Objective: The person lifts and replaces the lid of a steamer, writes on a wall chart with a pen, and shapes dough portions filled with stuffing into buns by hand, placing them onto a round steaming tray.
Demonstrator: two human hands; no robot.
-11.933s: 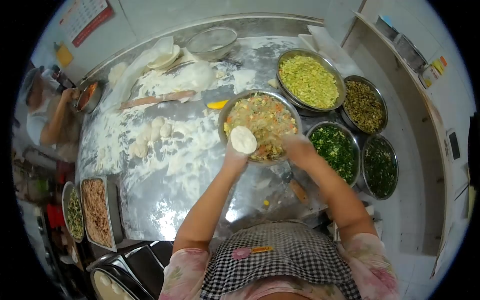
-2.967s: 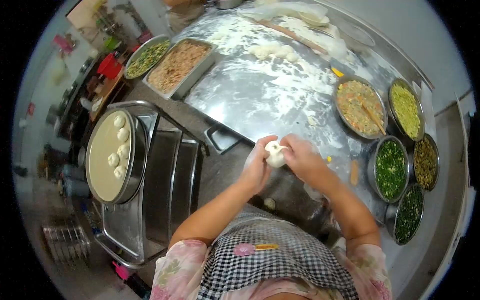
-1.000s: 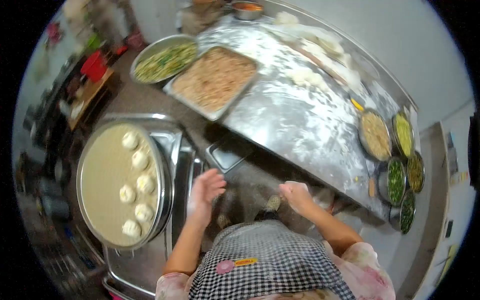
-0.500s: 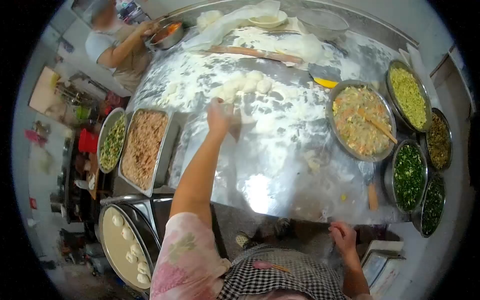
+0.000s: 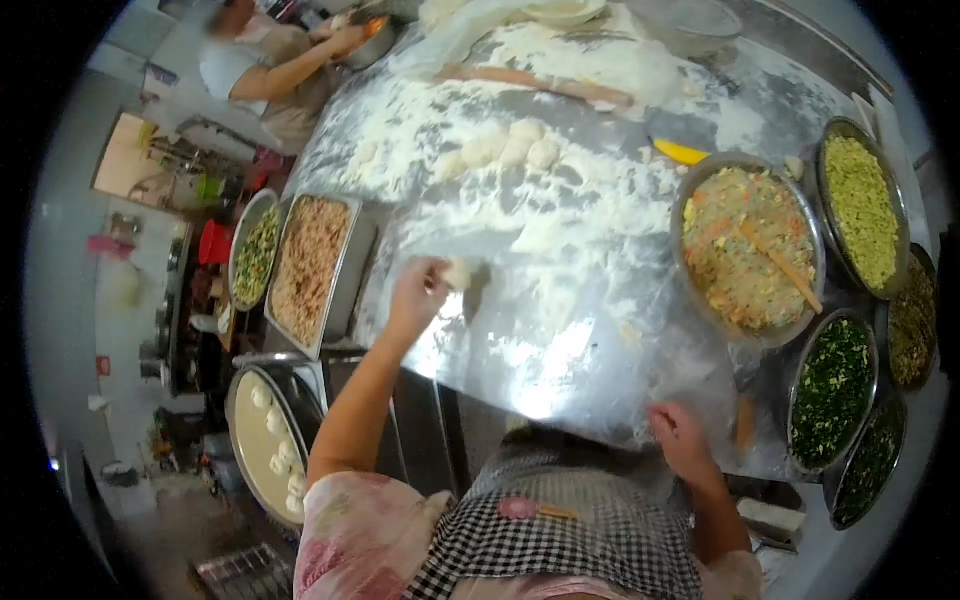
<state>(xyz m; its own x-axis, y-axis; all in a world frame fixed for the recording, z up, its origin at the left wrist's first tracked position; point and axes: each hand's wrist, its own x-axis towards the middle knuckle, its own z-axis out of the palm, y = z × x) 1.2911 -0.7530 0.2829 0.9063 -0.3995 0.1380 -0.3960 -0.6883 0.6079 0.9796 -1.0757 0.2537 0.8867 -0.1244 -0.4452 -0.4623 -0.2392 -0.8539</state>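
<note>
My left hand [image 5: 416, 292] is closed on a small piece of dough [image 5: 457, 274], held by the fingertips low over the near left of the metal table [image 5: 590, 375]. Beyond it, several floured dough pieces [image 5: 500, 150] sit in a cluster. My right hand [image 5: 682, 438] is at the table's front edge, its fingers curled and nothing visible in them. Near that hand lies a wooden-handled tool [image 5: 745, 422]; its far end is hard to make out.
To the right stand a bowl of mixed filling [image 5: 735, 240] with a wooden spatula [image 5: 785, 270], and bowls of chopped greens [image 5: 832, 390]. At left are a tray of meat filling [image 5: 312, 260] and a pan with buns [image 5: 245, 420]. A rolling pin [image 5: 540, 84] lies behind; a co-worker [image 5: 270, 75] stands far left.
My left hand has come back from the dough cluster toward me with one piece in it. My right hand has moved up to the table edge. The view has shifted.
</note>
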